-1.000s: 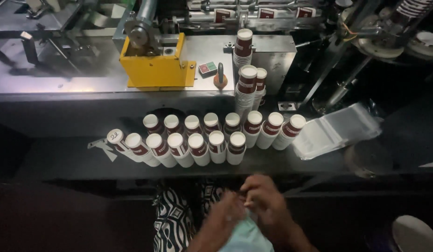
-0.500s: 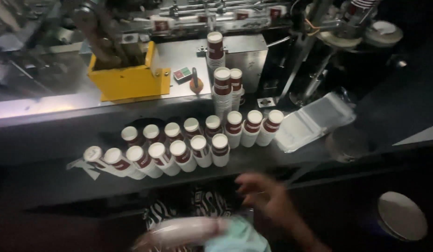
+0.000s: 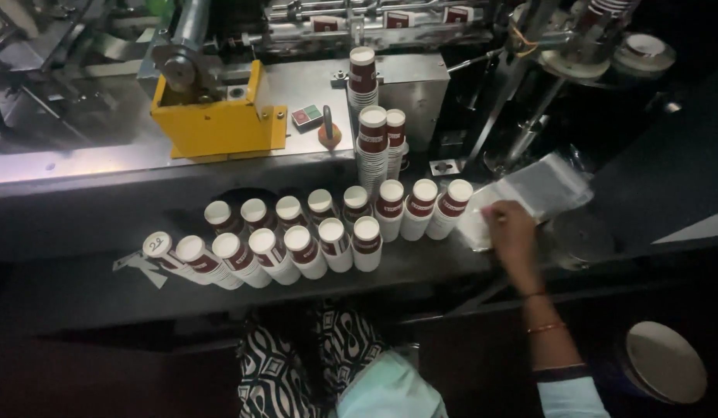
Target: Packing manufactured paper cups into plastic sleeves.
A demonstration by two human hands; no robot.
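Right hand (image 3: pixel 510 232) stretched toward two o'clock, fingers curled onto near edge of clear crinkled plastic bag stack (image 3: pixel 541 190), long axis running toward two o'clock; grip closure unclear. Left hand out of view.

We see our right hand (image 3: pixel 512 230) resting on a clear plastic bag (image 3: pixel 541 193) beside stacked paper cups (image 3: pixel 336 232) on the desk (image 3: pixel 80 286).

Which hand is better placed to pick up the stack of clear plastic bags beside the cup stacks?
Right. The right hand already rests on the near edge of the clear plastic bags, just right of the cup stacks. The left hand is out of view.
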